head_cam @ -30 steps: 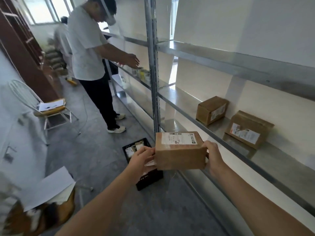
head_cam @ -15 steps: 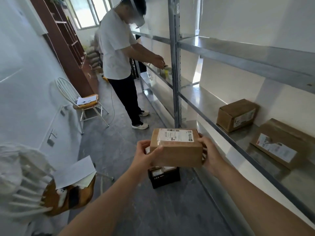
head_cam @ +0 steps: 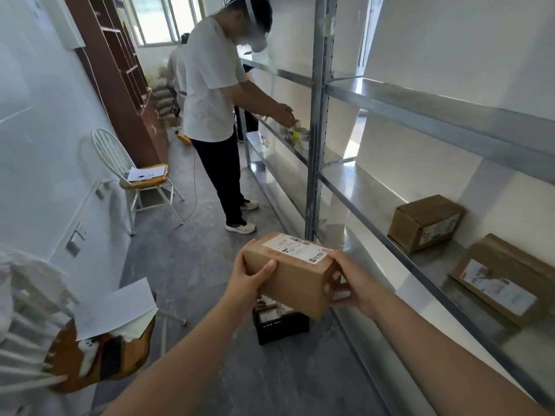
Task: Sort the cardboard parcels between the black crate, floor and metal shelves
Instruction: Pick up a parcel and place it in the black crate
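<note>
You hold the labelled cardboard parcel [head_cam: 288,274] in both hands, in the air over the black crate [head_cam: 280,324], which sits on the floor [head_cam: 192,265] just beside the foot of the metal shelves. Your left hand [head_cam: 250,279] wraps the left end with the thumb curled across the near face. Your right hand [head_cam: 353,283] clasps the right end, fingers curled round it. The parcel is tilted, label up, touching nothing else.

If it is bound for the middle shelf [head_cam: 369,190], level it first, then carry it right and lift it over the front lip — that metal edge looks likeliest to snag a corner. Open room lies between the upright post [head_cam: 318,130] and the small brown box [head_cam: 426,222]; the flat parcel [head_cam: 504,280] takes the nearer stretch. Set it down flat, apart from both. Another person [head_cam: 210,100] stands farther down the aisle — well clear.
</note>
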### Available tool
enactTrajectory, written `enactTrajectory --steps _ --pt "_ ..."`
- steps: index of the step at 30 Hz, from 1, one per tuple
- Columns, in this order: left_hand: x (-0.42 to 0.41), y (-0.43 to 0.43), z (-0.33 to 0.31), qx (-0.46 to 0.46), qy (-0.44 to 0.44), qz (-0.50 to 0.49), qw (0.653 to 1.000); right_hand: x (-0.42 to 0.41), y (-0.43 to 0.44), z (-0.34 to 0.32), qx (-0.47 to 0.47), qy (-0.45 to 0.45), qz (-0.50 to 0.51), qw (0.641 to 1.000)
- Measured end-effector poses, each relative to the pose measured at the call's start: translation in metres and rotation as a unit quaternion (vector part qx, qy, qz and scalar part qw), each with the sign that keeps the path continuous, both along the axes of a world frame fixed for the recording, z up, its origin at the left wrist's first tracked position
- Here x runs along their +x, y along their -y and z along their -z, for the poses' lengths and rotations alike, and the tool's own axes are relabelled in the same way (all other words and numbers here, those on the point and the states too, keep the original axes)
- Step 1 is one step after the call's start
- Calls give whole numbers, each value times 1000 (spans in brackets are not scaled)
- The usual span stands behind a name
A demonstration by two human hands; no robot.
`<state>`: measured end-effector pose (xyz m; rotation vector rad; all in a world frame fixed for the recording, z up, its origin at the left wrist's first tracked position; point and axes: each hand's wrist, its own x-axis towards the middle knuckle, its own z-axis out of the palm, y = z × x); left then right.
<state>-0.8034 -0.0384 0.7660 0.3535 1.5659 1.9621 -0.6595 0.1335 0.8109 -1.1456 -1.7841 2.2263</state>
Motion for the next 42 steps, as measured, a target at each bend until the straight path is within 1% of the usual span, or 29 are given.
enactTrajectory --steps 2,4,6,7,8,9,11,12,14,17,20,23,25,28,32,38,42 --pt "-11 0 6 -22 -28 -41 999 -16 7 -3 40 38 4 999" --pt "-28 0 12 -39 -43 -89 994 -35 16 -5 79 54 7 995" --pt "-51 1 11 -49 -44 -115 991 -57 25 -4 128 78 -16 989" --pt "-65 2 10 -58 -51 -122 990 -69 32 -5 137 88 -29 986" --pt "-77 4 7 -65 -55 -119 989 -81 38 -5 127 87 -33 987" --pt "-90 7 4 -66 -59 -113 990 -94 43 -3 98 75 -30 992" --pt "-110 14 -4 -61 -72 -96 991 -118 50 0 26 29 -10 999" --pt "-118 18 -8 -66 -78 -90 991 -128 53 2 5 6 -8 1000" --pt "-141 29 -5 -82 -81 -75 991 -154 60 9 -5 -20 -15 1000" --pt "-176 49 7 -106 -69 -33 991 -189 76 20 16 -30 -20 999" --pt "-202 64 17 -115 -34 -8 993 -218 89 31 54 -27 -25 998" --pt "-220 76 32 -95 25 2 995 -237 97 41 81 -3 -48 996" --pt "-229 83 41 -86 43 14 995 -244 99 46 103 8 -63 993" --pt "-241 88 49 -81 53 36 995 -258 98 48 125 10 -80 989" --pt "-254 87 46 -74 64 35 995 -279 95 52 121 8 -80 989" --pt "-287 68 41 -105 58 10 993 -308 77 59 113 -4 -87 990" --pt "-310 42 40 -122 41 4 992 -335 45 61 97 -12 -98 990"
